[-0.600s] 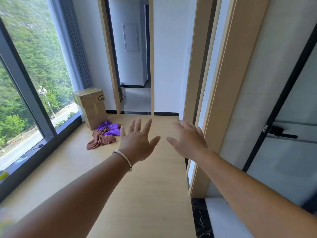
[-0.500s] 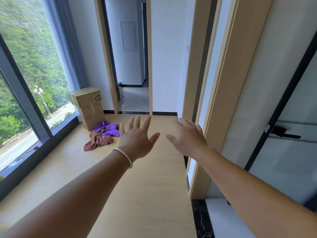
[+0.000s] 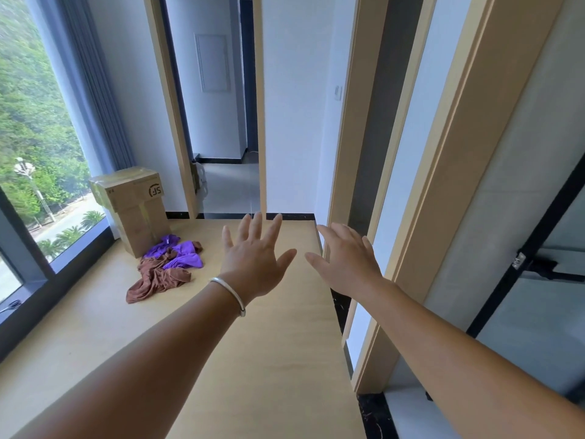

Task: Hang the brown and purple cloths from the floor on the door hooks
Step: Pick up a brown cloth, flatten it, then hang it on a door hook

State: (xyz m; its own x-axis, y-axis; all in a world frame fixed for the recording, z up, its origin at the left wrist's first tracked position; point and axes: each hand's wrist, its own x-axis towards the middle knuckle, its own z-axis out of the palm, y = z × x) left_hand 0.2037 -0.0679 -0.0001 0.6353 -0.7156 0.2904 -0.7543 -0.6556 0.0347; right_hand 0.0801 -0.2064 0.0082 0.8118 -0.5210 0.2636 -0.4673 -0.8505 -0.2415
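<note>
Both hands, the left hand (image 3: pixel 253 261) and the right hand (image 3: pixel 346 264), were stretched out empty with fingers spread, well short of the brown cloth (image 3: pixel 156 278) and purple cloth (image 3: pixel 180 253) heaped beside the cardboard box (image 3: pixel 133 207), so fetching them seemingly came next.

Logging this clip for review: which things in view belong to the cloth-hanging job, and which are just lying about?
Job:
brown cloth, crumpled on the floor
purple cloth, heaped against it
left hand and right hand, open, holding nothing

Lying about:
cardboard box by the window
scissors on the sill
</note>
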